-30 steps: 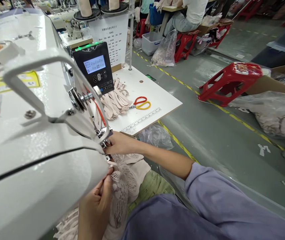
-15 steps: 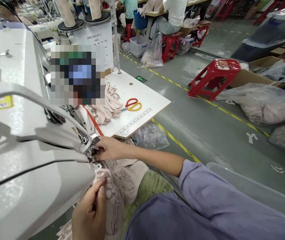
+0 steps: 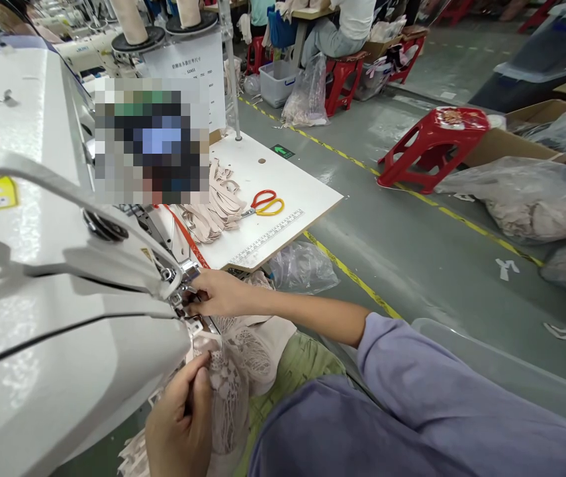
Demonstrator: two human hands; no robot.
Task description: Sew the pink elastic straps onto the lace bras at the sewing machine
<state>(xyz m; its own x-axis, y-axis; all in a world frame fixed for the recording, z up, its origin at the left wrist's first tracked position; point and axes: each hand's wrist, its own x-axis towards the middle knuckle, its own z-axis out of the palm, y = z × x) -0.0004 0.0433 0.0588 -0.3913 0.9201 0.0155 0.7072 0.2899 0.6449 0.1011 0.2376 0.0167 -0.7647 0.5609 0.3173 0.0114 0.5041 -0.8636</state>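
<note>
A white sewing machine (image 3: 49,318) fills the left of the view. My right hand (image 3: 219,295) reaches in at the needle area, fingers pinched against the metal presser parts and the fabric edge there. My left hand (image 3: 179,424) is lower, fingers closed on a beige lace garment (image 3: 243,361) that hangs from the needle area over my lap. The needle itself is hidden behind the machine head.
A pile of beige straps (image 3: 216,205) and red-and-yellow scissors (image 3: 265,204) lie on the white table (image 3: 292,185). A tipped red stool (image 3: 431,146) and plastic bags of fabric (image 3: 525,199) sit on the floor right. Another person sits at a far table (image 3: 352,26).
The view has shifted left and down. My right hand stays at the needle area; my left hand has slid slightly lower along the lace garment.
</note>
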